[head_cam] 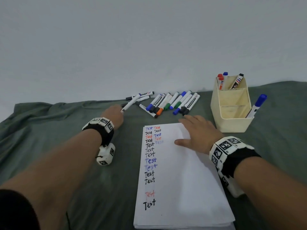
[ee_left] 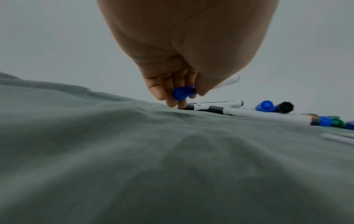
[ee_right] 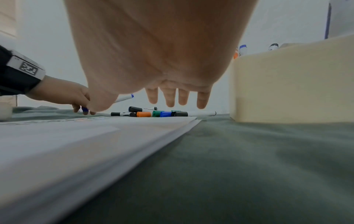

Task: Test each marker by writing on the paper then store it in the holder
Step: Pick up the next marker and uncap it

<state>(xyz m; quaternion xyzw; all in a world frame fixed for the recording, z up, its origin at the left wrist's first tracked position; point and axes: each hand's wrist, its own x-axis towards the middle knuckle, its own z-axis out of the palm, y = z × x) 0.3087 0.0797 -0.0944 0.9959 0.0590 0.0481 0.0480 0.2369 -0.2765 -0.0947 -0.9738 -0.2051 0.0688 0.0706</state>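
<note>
- Left grip [head_cam: 114, 114] pinches a white plastic marker with a blue cap [ee_left: 184, 92], cap end inside the fingers, barrel angling away above the green cloth [head_cam: 49, 130].
- Light, stiff, slick: best held mid-barrel.
- Right grip [head_cam: 197, 133] lies flat and open on the white paper stack [head_cam: 182, 188].

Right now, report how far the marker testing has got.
Done: five markers stand in the holder, and the paper carries many "Test" lines. In hand: the left hand grips a blue-capped marker; the right hand lies flat on the paper. Left: the marker pile.
</note>
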